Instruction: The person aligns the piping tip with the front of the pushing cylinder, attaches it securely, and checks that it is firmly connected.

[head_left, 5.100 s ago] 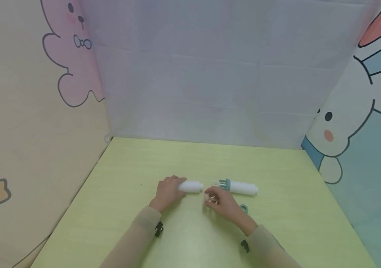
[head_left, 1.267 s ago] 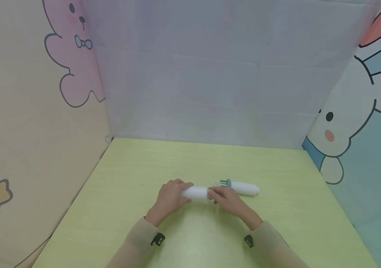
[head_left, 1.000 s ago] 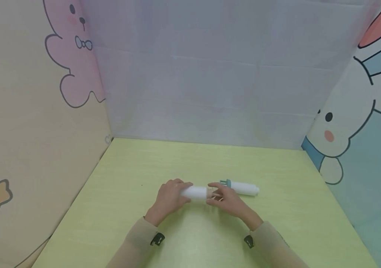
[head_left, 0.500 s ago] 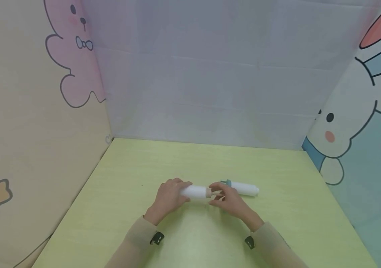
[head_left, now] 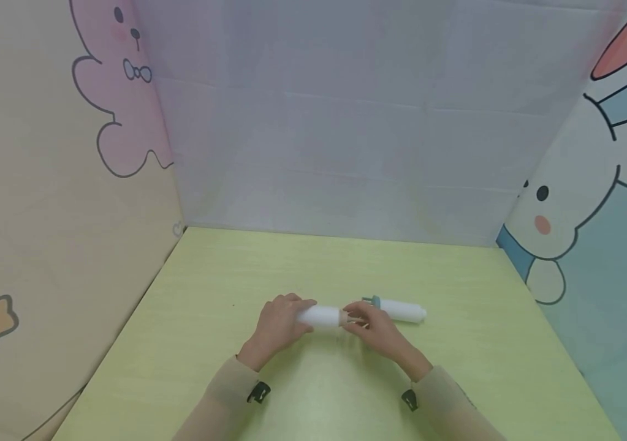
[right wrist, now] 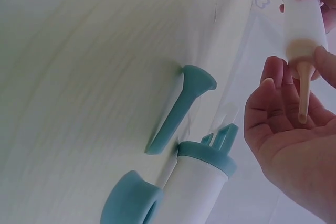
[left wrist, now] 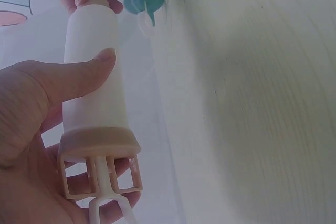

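My left hand (head_left: 293,316) grips a white tube (head_left: 321,317) lying level just above the green table (head_left: 313,392). In the left wrist view, thumb and fingers wrap the white tube (left wrist: 94,77), whose near end has a beige cap with a plunger frame (left wrist: 101,153). My right hand (head_left: 360,318) pinches the beige nozzle (right wrist: 303,90) fitted on the tube's other end (right wrist: 303,22). A second white tube with a teal cap (head_left: 401,309) lies just behind my right hand.
A loose teal nozzle (right wrist: 178,106) and a round teal cap (right wrist: 128,203) lie on the table beside the teal-capped tube (right wrist: 202,182). Cartoon-printed walls close in the table on the left (head_left: 43,214), back and right (head_left: 594,233).
Five seconds ago my right hand held the beige nozzle apart from the tube; now it sits on the tube's end. Over the last second only my right fingers shifted around it.
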The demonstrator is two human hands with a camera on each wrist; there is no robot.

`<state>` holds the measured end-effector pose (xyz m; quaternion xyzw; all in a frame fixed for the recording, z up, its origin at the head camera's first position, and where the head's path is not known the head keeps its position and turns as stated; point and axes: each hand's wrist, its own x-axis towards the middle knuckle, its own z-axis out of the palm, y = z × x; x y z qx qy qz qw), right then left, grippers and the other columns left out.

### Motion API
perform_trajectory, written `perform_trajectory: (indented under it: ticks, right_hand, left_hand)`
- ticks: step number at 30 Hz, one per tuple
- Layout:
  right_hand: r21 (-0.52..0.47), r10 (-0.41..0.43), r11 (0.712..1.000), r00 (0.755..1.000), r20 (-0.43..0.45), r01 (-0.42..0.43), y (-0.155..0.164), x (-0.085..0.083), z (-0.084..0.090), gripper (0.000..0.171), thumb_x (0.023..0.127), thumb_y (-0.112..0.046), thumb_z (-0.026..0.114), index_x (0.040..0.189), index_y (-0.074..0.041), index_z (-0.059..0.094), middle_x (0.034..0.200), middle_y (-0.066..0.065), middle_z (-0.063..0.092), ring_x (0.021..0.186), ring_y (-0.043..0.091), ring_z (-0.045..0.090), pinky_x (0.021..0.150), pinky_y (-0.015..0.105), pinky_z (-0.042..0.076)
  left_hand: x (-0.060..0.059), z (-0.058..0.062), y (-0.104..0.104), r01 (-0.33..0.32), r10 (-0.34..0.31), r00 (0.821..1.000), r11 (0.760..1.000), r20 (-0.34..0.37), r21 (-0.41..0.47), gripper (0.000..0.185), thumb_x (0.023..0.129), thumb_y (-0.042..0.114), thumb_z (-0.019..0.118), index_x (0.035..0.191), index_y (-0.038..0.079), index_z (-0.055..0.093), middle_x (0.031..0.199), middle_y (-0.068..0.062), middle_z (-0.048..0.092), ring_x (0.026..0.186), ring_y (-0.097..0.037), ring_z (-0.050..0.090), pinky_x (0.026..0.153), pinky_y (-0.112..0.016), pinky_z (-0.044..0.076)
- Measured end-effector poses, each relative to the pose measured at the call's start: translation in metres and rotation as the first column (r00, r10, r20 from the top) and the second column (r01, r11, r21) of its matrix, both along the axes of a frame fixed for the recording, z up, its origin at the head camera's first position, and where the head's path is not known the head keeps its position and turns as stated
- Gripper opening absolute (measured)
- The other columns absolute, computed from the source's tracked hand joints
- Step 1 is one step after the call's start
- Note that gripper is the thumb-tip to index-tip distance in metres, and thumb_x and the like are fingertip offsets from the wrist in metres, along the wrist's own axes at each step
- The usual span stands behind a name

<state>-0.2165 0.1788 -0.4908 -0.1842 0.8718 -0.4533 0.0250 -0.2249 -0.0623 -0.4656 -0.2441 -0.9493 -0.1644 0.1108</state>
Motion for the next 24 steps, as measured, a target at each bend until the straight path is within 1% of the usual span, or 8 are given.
perform_trajectory:
  ticks: [5, 8, 12, 14, 15, 18, 21, 24]
  right_hand:
    - [0.042, -0.014, 0.999, 0.998, 0.067, 0.012, -0.001, 0.002, 0.0039, 0.033, 0.092, -0.041, 0.056, 0.111, -0.016, 0.066, 0.104, 0.001, 0.067, 0.084, 0.013, 0.064, 0.066, 0.026, 0.05]
    - [0.067, -0.027, 0.998, 0.996, 0.08, 0.022, -0.0013, 0.0028, 0.0057, 0.036, 0.093, -0.042, 0.052, 0.112, -0.015, 0.066, 0.101, 0.001, 0.067, 0.082, 0.011, 0.061, 0.065, 0.029, 0.048]
    - [0.068, -0.036, 0.997, 0.996, 0.085, 0.03, -0.0014, 0.002, 0.0046, 0.041, 0.095, -0.043, 0.049, 0.12, -0.014, 0.063, 0.103, 0.002, 0.067, 0.083, 0.013, 0.062, 0.066, 0.03, 0.048]
    - [0.053, -0.04, 0.998, 0.996, 0.084, 0.036, -0.0013, 0.0016, 0.0037, 0.044, 0.093, -0.044, 0.052, 0.123, -0.012, 0.06, 0.106, 0.003, 0.067, 0.085, 0.016, 0.063, 0.068, 0.03, 0.05]
    - [0.042, -0.036, 0.999, 0.996, 0.076, 0.033, -0.0011, 0.0015, 0.0032, 0.046, 0.092, -0.043, 0.054, 0.125, -0.011, 0.059, 0.107, 0.005, 0.066, 0.086, 0.017, 0.064, 0.07, 0.03, 0.05]
    - [0.015, -0.024, 1.0, 0.998, 0.061, 0.023, 0.0, 0.0016, 0.0028, 0.048, 0.086, -0.038, 0.065, 0.126, -0.012, 0.056, 0.109, 0.006, 0.065, 0.089, 0.019, 0.065, 0.073, 0.03, 0.052]
    - [0.001, 0.002, 1.0, 0.999, 0.041, -0.002, 0.0013, 0.002, 0.0024, 0.051, 0.081, -0.03, 0.073, 0.126, -0.012, 0.055, 0.111, 0.006, 0.065, 0.089, 0.018, 0.064, 0.072, 0.028, 0.052]
    - [-0.005, 0.018, 1.0, 0.999, 0.029, -0.018, 0.0019, 0.0017, 0.0014, 0.051, 0.08, -0.025, 0.074, 0.125, -0.012, 0.056, 0.111, 0.006, 0.065, 0.088, 0.019, 0.065, 0.07, 0.026, 0.051]
  left_hand:
    - [0.0006, 0.0012, -0.0002, 0.003, -0.003, 1.0, 1.0, 0.001, 0.001, 0.045, 0.068, 0.032, 0.082, 0.111, 0.023, 0.07, 0.099, -0.004, 0.069, 0.08, -0.023, 0.062, 0.062, -0.037, 0.049]
    - [0.0008, 0.0012, -0.0002, 0.003, -0.003, 1.0, 1.0, 0.004, 0.005, 0.045, 0.068, 0.032, 0.082, 0.111, 0.023, 0.07, 0.099, -0.004, 0.068, 0.08, -0.023, 0.062, 0.062, -0.037, 0.049]
    - [0.0002, -0.0002, -0.0002, -0.005, 0.005, 1.0, 1.0, 0.01, 0.0, 0.046, 0.068, 0.032, 0.082, 0.111, 0.024, 0.069, 0.1, -0.003, 0.068, 0.081, -0.023, 0.062, 0.063, -0.036, 0.049]
    - [-0.0001, -0.001, -0.0002, -0.006, 0.006, 1.0, 1.0, 0.008, -0.001, 0.046, 0.068, 0.032, 0.082, 0.112, 0.025, 0.069, 0.1, -0.003, 0.068, 0.081, -0.023, 0.062, 0.062, -0.036, 0.049]
    - [-0.0004, -0.0013, -0.0003, -0.008, 0.008, 1.0, 1.0, 0.007, -0.005, 0.046, 0.068, 0.033, 0.082, 0.112, 0.025, 0.069, 0.1, -0.003, 0.068, 0.081, -0.023, 0.062, 0.063, -0.036, 0.049]
    - [-0.0009, -0.0021, -0.0005, -0.012, 0.012, 1.0, 1.0, 0.008, -0.016, 0.046, 0.069, 0.034, 0.081, 0.112, 0.025, 0.068, 0.101, -0.003, 0.068, 0.081, -0.023, 0.062, 0.063, -0.036, 0.049]
    - [-0.0011, -0.0027, -0.0008, -0.015, 0.016, 1.0, 0.999, 0.009, -0.029, 0.046, 0.069, 0.035, 0.081, 0.112, 0.026, 0.068, 0.101, -0.002, 0.068, 0.081, -0.022, 0.062, 0.063, -0.036, 0.049]
    - [-0.0013, -0.0032, -0.0008, -0.011, 0.011, 1.0, 1.0, 0.009, -0.024, 0.046, 0.069, 0.034, 0.081, 0.112, 0.025, 0.069, 0.1, -0.003, 0.068, 0.081, -0.023, 0.062, 0.062, -0.036, 0.049]
